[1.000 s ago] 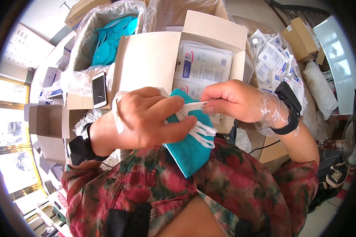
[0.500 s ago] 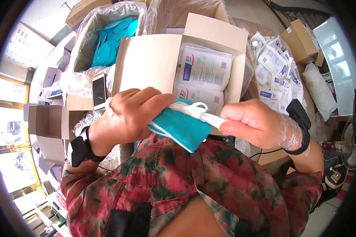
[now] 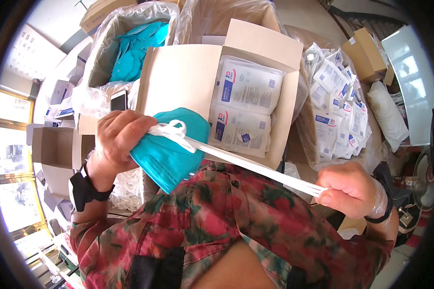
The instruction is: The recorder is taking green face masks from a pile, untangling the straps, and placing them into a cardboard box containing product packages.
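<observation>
My left hand (image 3: 123,142) is closed on the edge of a teal folded face mask (image 3: 171,159), just in front of an open box. White elastic straps (image 3: 255,168) are looped at the mask's upper side and run out taut to the right. My right hand (image 3: 347,189) grips the far end of these straps in a closed fist, well apart from the mask. Behind the mask, the open cardboard box (image 3: 178,79) holds stacked flat white packets (image 3: 248,86) with blue and red print.
A lined bin (image 3: 95,67) at the far left holds many teal masks (image 3: 130,58). A phone (image 3: 118,101) lies near my left hand. To the right, a clear plastic-lined container is heaped with loose white packets (image 3: 329,127). An open empty carton (image 3: 58,147) stands at the left.
My hands have moved apart, the left with the mask to the left and the right to the right. The straps are now stretched long, and more of the mask's face shows.
</observation>
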The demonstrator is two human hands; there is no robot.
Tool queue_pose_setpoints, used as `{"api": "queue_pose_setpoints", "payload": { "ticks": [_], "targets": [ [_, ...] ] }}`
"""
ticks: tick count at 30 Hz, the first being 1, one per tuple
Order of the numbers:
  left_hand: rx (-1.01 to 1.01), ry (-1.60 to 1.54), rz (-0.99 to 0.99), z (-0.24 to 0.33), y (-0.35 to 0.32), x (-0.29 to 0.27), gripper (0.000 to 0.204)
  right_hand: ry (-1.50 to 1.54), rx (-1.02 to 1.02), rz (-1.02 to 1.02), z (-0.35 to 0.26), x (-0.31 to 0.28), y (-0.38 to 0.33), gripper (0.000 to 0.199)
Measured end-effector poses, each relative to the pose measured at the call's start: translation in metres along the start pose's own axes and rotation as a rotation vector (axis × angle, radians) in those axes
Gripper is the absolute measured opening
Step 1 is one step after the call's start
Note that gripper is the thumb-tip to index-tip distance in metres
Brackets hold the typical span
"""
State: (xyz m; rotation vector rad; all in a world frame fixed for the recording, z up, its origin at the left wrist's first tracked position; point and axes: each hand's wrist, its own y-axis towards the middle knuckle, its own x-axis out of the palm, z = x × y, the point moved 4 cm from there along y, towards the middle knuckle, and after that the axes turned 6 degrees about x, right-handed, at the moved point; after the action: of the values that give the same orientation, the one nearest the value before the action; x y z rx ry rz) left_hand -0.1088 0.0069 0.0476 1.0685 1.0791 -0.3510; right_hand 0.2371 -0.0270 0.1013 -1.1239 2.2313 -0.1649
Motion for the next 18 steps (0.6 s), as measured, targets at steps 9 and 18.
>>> {"api": "queue_pose_setpoints", "payload": {
  "ticks": [9, 18],
  "targets": [
    [-0.382, 0.152, 0.046, -0.046, -0.024, -0.016, 0.031, 0.061, 0.153, 0.137, 0.013, -0.004, -0.028, 0.01],
    [-0.465, 0.299, 0.101, -0.09, -0.046, -0.022, 0.034, -0.107, 0.105, 0.287, 0.015, -0.013, -0.047, 0.01]
  ]
}}
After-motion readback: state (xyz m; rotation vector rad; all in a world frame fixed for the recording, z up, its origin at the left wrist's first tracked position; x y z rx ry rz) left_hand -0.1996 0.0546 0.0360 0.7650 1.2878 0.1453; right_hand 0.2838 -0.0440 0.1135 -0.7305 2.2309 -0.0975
